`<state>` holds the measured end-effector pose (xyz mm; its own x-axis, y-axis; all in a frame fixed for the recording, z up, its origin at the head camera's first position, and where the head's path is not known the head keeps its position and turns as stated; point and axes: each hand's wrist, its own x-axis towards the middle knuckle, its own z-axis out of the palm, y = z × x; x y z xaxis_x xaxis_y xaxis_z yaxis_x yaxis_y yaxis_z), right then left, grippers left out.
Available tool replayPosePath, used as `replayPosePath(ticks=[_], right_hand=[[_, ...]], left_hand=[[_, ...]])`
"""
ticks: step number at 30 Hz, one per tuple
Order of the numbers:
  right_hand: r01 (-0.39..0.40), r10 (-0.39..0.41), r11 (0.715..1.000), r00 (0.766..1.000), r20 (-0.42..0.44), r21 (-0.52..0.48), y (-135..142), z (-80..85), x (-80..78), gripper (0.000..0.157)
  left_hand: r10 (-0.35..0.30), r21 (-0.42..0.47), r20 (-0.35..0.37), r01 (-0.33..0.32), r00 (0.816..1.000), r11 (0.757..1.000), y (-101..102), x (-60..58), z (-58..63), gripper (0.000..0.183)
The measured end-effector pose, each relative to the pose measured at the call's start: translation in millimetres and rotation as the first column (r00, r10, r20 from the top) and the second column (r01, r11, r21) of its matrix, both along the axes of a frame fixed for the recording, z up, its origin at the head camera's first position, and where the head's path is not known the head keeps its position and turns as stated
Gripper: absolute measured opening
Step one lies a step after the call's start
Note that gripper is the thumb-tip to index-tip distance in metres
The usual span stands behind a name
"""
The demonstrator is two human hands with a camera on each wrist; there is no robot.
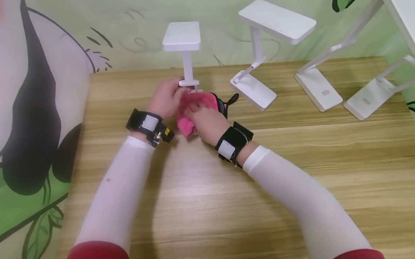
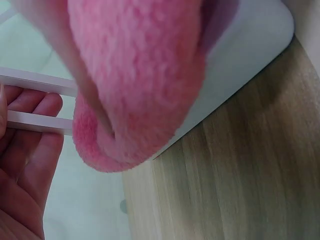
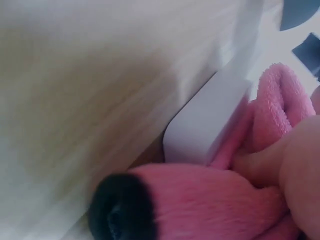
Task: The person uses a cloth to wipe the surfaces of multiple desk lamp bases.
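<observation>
A white folding desk lamp (image 1: pixel 182 37) stands at the left of the row near the wall. My left hand (image 1: pixel 164 98) holds its stem; in the left wrist view, fingers curl round the lamp's two thin white bars (image 2: pixel 37 122). My right hand (image 1: pixel 210 124) grips a fluffy pink cloth (image 1: pixel 207 100) with a dark edge and a black loop. In the right wrist view the cloth (image 3: pixel 205 200) is bunched under the fingers and lies against the lamp's white base (image 3: pixel 205 120). From above, cloth and right hand hide most of that base.
Three more white desk lamps stand to the right: one close by (image 1: pixel 253 91), one further along (image 1: pixel 318 90) and one at the far right (image 1: pixel 369 98). All are on a wooden table (image 1: pixel 204 206). Behind and to the left rises a painted wall (image 1: pixel 128 29).
</observation>
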<state>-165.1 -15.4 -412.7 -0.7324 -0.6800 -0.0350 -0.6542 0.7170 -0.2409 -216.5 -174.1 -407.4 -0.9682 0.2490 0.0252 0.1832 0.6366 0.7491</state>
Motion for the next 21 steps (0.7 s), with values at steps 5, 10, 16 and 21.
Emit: replayPosePath(ticks=[5, 10, 16, 21], right_hand=[[-0.001, -0.002, 0.999, 0.997, 0.082, 0.038, 8.3, 6.5, 21.7, 0.060], [-0.031, 0.015, 0.994, 0.987, 0.159, 0.102, 14.9, 12.4, 44.6, 0.064], [-0.055, 0.049, 0.997, 0.994, 0.101, 0.060, 12.4, 7.8, 39.1, 0.062], [-0.015, 0.015, 1.000, 1.000, 0.001, -0.004, 8.0, 1.8, 18.5, 0.059]], left_hand=[[0.003, 0.012, 0.000, -0.003, 1.000, 1.000, 0.2, -0.6, -1.4, 0.028], [-0.005, -0.016, -0.037, 0.004, 0.999, 1.000, -2.1, 0.4, -3.7, 0.029], [-0.004, -0.026, -0.053, 0.002, 0.999, 1.000, -3.4, 3.4, -3.5, 0.028], [-0.007, -0.027, -0.057, 0.006, 0.998, 1.000, 0.0, 1.0, -2.7, 0.030]])
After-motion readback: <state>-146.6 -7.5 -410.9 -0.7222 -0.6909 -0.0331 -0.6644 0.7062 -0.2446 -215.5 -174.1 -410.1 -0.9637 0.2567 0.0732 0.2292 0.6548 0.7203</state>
